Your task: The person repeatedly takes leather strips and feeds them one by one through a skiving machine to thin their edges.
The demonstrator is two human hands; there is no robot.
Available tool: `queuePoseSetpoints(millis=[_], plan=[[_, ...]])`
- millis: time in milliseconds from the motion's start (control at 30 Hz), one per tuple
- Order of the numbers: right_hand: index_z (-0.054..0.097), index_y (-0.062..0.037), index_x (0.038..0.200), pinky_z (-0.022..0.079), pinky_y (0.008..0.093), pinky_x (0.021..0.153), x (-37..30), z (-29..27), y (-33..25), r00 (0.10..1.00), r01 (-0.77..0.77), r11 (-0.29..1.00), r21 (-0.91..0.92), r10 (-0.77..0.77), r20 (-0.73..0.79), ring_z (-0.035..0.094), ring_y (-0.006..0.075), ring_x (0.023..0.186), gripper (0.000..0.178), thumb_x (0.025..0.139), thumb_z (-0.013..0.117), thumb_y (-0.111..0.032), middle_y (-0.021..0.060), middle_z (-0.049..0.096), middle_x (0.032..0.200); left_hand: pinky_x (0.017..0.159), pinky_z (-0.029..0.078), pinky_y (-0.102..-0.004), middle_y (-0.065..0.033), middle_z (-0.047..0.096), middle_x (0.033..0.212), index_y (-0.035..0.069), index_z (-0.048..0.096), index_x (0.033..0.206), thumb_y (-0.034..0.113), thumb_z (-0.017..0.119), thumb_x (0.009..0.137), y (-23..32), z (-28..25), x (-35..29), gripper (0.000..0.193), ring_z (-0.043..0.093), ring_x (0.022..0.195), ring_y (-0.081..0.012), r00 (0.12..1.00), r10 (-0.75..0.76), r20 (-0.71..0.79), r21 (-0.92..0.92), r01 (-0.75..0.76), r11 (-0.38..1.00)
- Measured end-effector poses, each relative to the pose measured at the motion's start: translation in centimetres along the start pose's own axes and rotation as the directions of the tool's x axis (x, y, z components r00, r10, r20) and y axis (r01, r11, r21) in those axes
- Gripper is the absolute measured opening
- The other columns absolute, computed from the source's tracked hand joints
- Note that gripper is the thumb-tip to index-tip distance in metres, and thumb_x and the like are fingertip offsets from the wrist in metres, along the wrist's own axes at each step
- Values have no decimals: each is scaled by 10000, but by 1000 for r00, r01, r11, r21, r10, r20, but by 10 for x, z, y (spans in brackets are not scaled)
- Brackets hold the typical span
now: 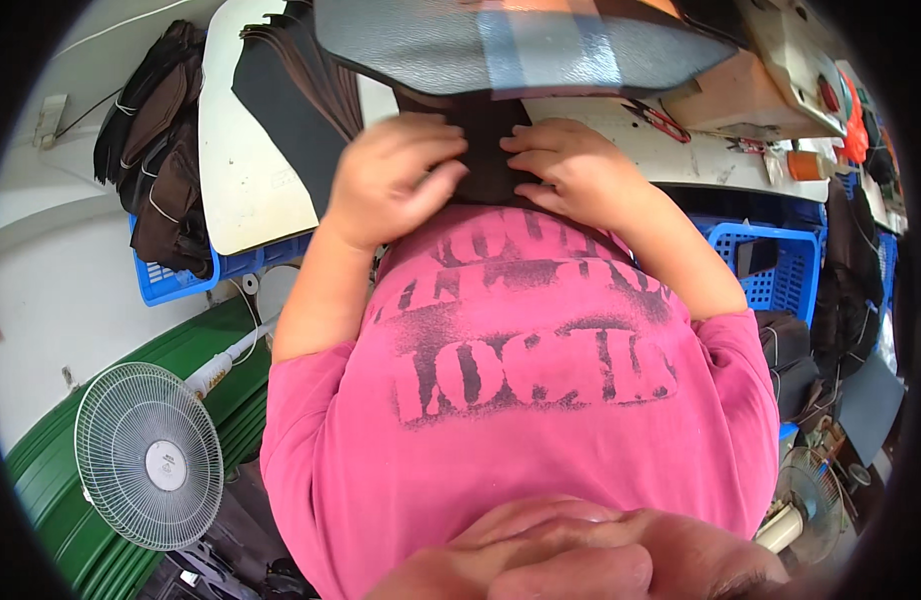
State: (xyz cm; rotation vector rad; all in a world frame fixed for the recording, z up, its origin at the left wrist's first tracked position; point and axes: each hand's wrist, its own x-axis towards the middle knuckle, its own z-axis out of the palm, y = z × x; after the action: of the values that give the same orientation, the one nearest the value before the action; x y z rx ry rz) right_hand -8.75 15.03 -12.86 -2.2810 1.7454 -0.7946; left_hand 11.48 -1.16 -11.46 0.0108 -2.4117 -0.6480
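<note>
A dark brown, flat piece of leather-like material (489,150) lies at the table's near edge, close against my body. My left hand (396,175) rests at its left side, fingers loosely bent and thumb apart. On the other side my right hand (576,170) lies with its fingers spread, their tips touching the piece. Left of my left hand is a fanned stack of dark pieces (291,115) with brown edges. Above both hands, a dark grey textured panel (411,45) with a glossy clear strip hides the far part of the brown piece.
Red-handled scissors (664,122) lie on the white table (243,190), right of the panel. An orange spool (806,165) stands farther right. Blue crates (811,270) flank the table, with tied dark bundles (171,190) at left. A white fan (151,455) stands at lower left.
</note>
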Motion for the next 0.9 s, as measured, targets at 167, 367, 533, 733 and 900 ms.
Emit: queuePoseSetpoints(millis=[167, 367, 533, 733, 900], plan=[[687, -25, 815, 492, 386, 898, -3, 3, 1, 996, 70, 997, -27, -71, -49, 605, 281, 992, 162, 707, 679, -146, 85, 663, 1040, 819, 549, -371, -120, 686, 973, 37, 699, 917, 101, 746, 671, 27, 26, 5, 259, 668, 968, -274, 964, -31, 263, 205, -24, 978], [660, -43, 698, 499, 376, 831, -2, 12, -3, 984, 169, 950, -264, -178, -9, 595, 274, 895, 92, 709, 627, -128, 71, 635, 873, 773, 562, -350, -122, 665, 969, 16, 663, 939, 120, 667, 688, 41, 32, 15, 271, 676, 867, -263, 887, -104, 450, 427, -111, 898], [686, 5, 838, 498, 400, 866, 4, 2, 4, 985, 122, 984, -127, -105, 135, 623, 289, 957, 218, 684, 651, -146, 115, 661, 1027, 741, 571, -330, -136, 662, 939, 19, 657, 920, 119, 634, 716, 40, 31, 17, 229, 675, 824, -259, 856, -127, 501, 477, -150, 866], [688, -28, 967, 507, 400, 800, 5, 0, 14, 998, 57, 998, 33, -56, -24, 627, 313, 909, 292, 725, 687, -192, 119, 663, 999, 713, 546, -339, -133, 658, 842, 23, 642, 895, 51, 630, 711, 31, 38, 17, 186, 663, 784, -265, 934, -205, 292, 442, 58, 895], [652, -79, 1151, 497, 389, 878, 10, 1, 13, 906, 138, 989, 45, -108, -410, 622, 309, 997, 437, 775, 727, -289, 120, 667, 1076, 740, 519, -399, -84, 584, 875, 74, 614, 935, 21, 652, 679, 39, 14, 19, 264, 599, 804, -277, 956, 285, -73, 486, -216, 847]])
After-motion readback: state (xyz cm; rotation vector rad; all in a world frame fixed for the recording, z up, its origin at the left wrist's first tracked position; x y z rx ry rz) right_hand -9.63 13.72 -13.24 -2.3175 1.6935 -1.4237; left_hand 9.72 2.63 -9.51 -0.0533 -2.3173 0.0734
